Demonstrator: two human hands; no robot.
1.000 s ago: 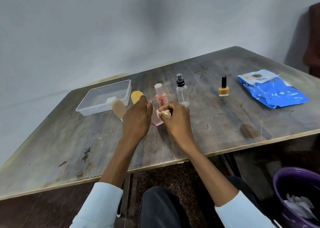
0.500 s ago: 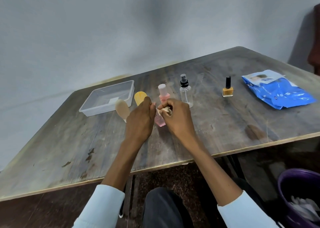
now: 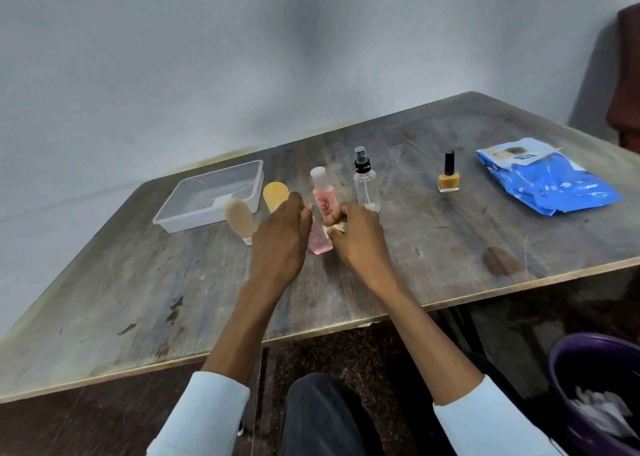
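One wide-angle view from the person's head, facing forward and down across the table (image 3: 450, 248) to the wall (image 3: 242, 57); the left hand (image 3: 278, 239) and right hand (image 3: 358, 237) sit close, near centre.

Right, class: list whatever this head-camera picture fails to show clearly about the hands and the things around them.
Left hand: fingertips hidden behind its own back, head view.
Cream cotton wad: mostly covered by the right hand pinching it, head view.
Pink plastic bottle: label print too small, head view.
Purple plastic bin: cut off by the right and bottom edges, head view.
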